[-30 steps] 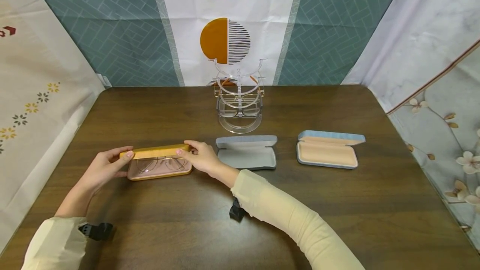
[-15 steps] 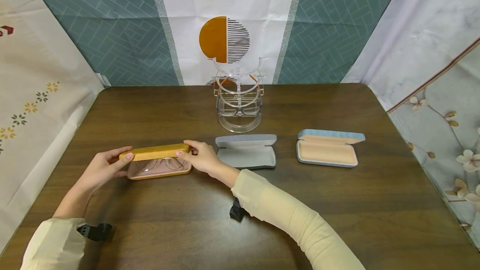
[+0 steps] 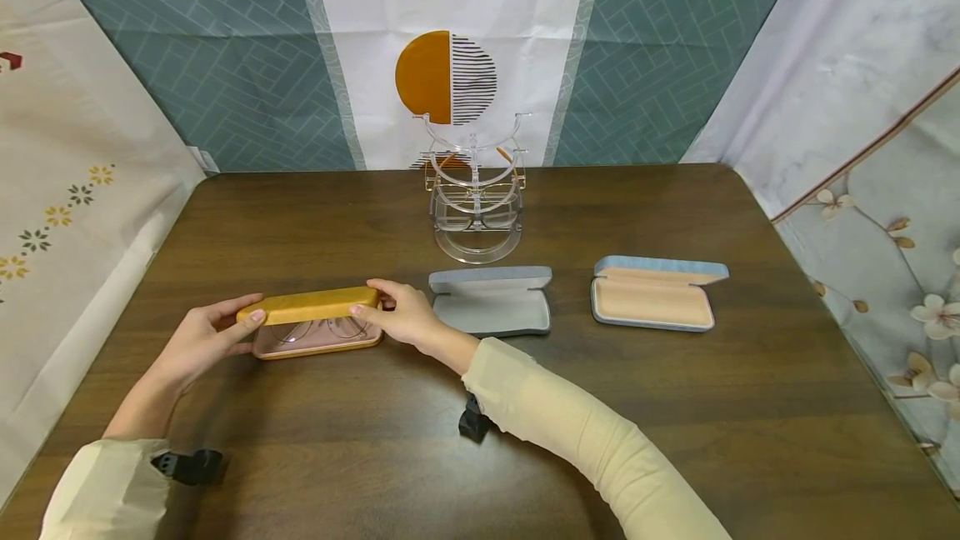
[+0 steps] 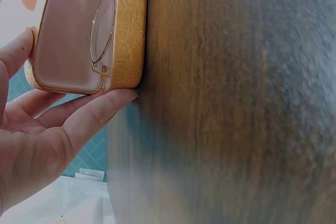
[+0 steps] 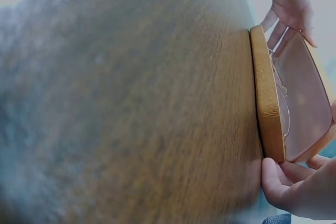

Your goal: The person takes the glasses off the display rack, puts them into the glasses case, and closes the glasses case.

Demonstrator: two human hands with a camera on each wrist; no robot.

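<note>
Quite symmetrically, the left hand (image 3: 198, 344) and the right hand (image 3: 405, 315) gripped opposite ends of a yellow glasses case (image 3: 309, 305) on the left part of the tabletop (image 3: 450, 465). Each thumb pressed the near side of the lid (image 4: 68, 35), with fingers curled round the end. The lid stood partway open over the base (image 5: 268, 108). Inside lay a pair of thin-rimmed glasses (image 4: 103, 29), partly hidden by the lid in the head view. Just beside the right hand sat a gray case (image 3: 491, 311), and farther right a peach-lined blue case (image 3: 652, 300), both with lids raised. Behind the gray one, a clear display stand (image 3: 477, 256) bore other spectacles (image 3: 453, 222).
</note>
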